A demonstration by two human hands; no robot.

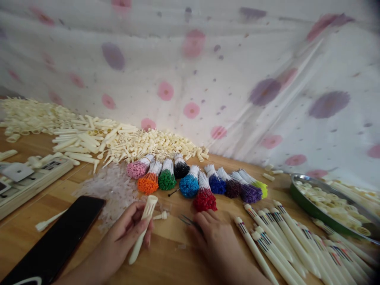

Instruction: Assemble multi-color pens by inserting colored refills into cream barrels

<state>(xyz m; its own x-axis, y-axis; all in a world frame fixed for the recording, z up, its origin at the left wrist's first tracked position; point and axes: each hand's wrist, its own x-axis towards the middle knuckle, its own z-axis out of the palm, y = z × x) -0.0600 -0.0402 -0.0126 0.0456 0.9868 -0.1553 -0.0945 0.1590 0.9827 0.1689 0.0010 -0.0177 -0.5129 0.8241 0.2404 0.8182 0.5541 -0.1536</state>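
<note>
Pen barrel (pixel 139 243) between left fingers (pixel 134 232)

At the bottom centre, the table (pixel 175 259) is smooth wood with a faint sheen. The creased sheet (pixel 166 51) across the top looks like thin, softly shiny plastic. Lower left, the phone (pixel 59 237) has a smooth, glossy face. Lower right, the pens (pixel 297 239) are smooth plastic; above them, the tray (pixel 307 209) has a shiny metal rim.
</note>
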